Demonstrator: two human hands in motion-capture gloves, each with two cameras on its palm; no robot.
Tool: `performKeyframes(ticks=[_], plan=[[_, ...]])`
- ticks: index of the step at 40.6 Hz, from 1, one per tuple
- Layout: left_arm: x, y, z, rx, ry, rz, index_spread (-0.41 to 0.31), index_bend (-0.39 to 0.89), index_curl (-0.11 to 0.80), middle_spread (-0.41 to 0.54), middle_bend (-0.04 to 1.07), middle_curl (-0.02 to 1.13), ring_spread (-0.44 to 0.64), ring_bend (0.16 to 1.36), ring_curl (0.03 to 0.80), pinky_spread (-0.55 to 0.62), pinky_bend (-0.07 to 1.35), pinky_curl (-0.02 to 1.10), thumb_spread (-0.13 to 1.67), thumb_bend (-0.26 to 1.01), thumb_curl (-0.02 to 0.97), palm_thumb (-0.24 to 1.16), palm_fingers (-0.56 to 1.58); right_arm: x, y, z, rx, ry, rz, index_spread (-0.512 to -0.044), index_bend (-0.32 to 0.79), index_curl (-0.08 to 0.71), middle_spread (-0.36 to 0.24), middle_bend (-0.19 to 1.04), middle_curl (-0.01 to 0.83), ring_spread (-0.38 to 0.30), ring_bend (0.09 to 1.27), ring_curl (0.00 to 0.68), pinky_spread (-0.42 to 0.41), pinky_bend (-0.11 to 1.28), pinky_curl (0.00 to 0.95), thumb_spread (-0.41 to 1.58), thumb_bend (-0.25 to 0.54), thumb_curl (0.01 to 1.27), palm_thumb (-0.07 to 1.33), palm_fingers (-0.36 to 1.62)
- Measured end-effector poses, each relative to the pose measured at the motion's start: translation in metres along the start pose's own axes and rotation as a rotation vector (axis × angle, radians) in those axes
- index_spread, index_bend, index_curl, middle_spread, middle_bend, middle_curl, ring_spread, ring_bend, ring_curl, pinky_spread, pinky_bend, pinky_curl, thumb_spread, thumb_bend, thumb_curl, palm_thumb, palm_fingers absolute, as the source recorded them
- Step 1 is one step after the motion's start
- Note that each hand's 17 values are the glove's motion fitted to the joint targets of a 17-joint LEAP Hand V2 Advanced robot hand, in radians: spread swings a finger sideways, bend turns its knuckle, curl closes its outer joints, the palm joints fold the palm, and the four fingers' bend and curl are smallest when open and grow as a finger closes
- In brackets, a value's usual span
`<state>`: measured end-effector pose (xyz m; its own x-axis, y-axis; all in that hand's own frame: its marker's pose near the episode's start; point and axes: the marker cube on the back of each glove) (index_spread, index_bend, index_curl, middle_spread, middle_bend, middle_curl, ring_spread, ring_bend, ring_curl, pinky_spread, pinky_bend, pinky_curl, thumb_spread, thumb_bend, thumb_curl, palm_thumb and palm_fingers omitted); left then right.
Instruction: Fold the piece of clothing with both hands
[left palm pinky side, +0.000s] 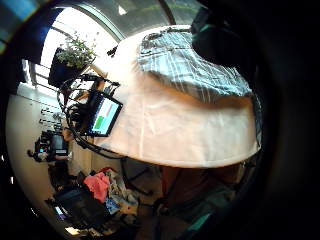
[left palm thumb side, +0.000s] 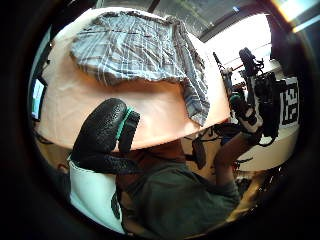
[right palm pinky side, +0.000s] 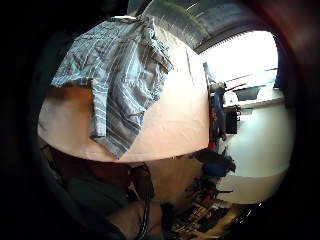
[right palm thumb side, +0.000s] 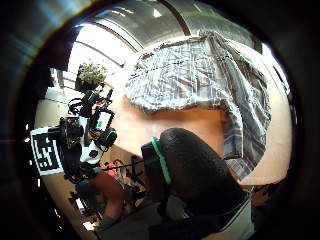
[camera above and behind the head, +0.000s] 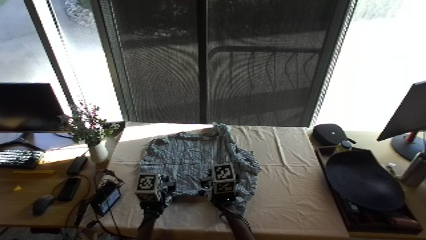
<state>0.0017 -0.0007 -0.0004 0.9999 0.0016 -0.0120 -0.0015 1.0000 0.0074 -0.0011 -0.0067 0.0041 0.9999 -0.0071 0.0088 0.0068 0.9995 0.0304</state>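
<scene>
Outside view: plaid shirt (camera above and behind the head: 198, 165) spread on cloth-covered desk (camera above and behind the head: 299, 200), left hand (camera above and behind the head: 152, 196) and right hand (camera above and behind the head: 225, 192) over its near edge. Palm views: shirt (left palm thumb side: 135, 47) lying flat, unheld. Grip openness of either hand: cannot tell.

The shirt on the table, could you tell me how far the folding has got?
Barely begun. The plaid shirt lies spread on the cloth-covered table, one sleeve hanging over the near edge. Both hands, left and right, hover at its near hem, holding nothing. All folds remain.
</scene>
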Motion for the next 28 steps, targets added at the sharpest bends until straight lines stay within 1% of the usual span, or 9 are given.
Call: performKeyframes(ticks=[1,4,7,10,14,18,23,28], plan=[[0.000,-0.001,0.001,0.002,0.003,0.001,-0.055,0.10,0.026,-0.024,0.24,0.07,0.06,0.41,0.077,0.07,0.47,0.09,0.43,0.17,0.069,0.28,0.58,0.000,0.000,0.000,0.000,0.000,0.000,-0.189,0.16,0.038,-0.007,0.17,0.036,0.060,0.18,0.015,0.112,0.51,0.115,0.44,0.135,0.05,0.22,0.24],[0.000,-0.003,0.004,0.011,0.016,0.007,-0.074,0.10,0.052,-0.033,0.25,0.13,0.08,0.44,0.144,0.09,0.52,0.16,0.62,0.17,0.098,0.30,0.54,0.001,0.004,-0.003,-0.019,0.003,-0.003,-0.255,0.15,0.078,-0.009,0.18,0.067,0.085,0.19,0.045,0.147,0.57,0.173,0.65,0.132,0.08,0.24,0.21],[0.001,-0.005,0.006,0.018,0.024,0.009,-0.087,0.11,0.074,-0.038,0.25,0.18,0.09,0.46,0.181,0.11,0.55,0.20,0.75,0.16,0.121,0.32,0.51,0.004,0.008,-0.003,-0.048,0.010,-0.005,-0.299,0.14,0.102,-0.011,0.18,0.093,0.103,0.20,0.065,0.172,0.60,0.212,0.78,0.119,0.10,0.24,0.18],[0.000,-0.007,0.010,0.025,0.022,0.010,-0.096,0.11,0.093,-0.042,0.25,0.21,0.10,0.47,0.202,0.12,0.57,0.22,0.85,0.14,0.142,0.33,0.49,0.008,0.010,-0.002,-0.062,0.018,0.001,-0.330,0.13,0.119,-0.012,0.19,0.118,0.116,0.20,0.081,0.189,0.63,0.238,0.87,0.102,0.12,0.25,0.16],[0.000,-0.009,0.014,0.023,0.016,0.015,-0.103,0.12,0.115,-0.045,0.25,0.24,0.12,0.49,0.220,0.13,0.58,0.24,0.93,0.12,0.167,0.34,0.48,0.017,0.004,0.007,-0.053,0.032,0.027,-0.355,0.13,0.137,-0.013,0.19,0.145,0.129,0.21,0.100,0.204,0.65,0.260,0.96,0.079,0.14,0.25,0.14],[0.000,-0.009,0.016,0.016,0.011,0.014,-0.108,0.12,0.134,-0.047,0.25,0.26,0.12,0.49,0.233,0.14,0.59,0.25,0.99,0.09,0.189,0.35,0.46,0.023,0.002,0.012,-0.049,0.038,0.057,-0.371,0.13,0.151,-0.014,0.19,0.167,0.137,0.22,0.118,0.212,0.66,0.277,1.01,0.056,0.16,0.26,0.12],[0.002,-0.008,0.014,0.014,0.011,0.013,-0.111,0.12,0.154,-0.049,0.24,0.29,0.13,0.50,0.245,0.15,0.60,0.26,1.03,0.06,0.213,0.36,0.45,0.024,0.005,0.010,-0.064,0.030,0.059,-0.380,0.13,0.167,-0.014,0.18,0.191,0.143,0.24,0.137,0.218,0.68,0.294,1.04,0.031,0.19,0.28,0.10],[0.004,-0.008,0.014,0.006,0.013,0.017,-0.112,0.12,0.172,-0.049,0.24,0.31,0.13,0.50,0.255,0.15,0.60,0.27,1.05,0.04,0.236,0.37,0.44,0.025,0.002,0.014,-0.050,0.026,0.059,-0.385,0.13,0.179,-0.015,0.19,0.213,0.147,0.25,0.154,0.220,0.69,0.306,1.07,0.005,0.21,0.29,0.09]])
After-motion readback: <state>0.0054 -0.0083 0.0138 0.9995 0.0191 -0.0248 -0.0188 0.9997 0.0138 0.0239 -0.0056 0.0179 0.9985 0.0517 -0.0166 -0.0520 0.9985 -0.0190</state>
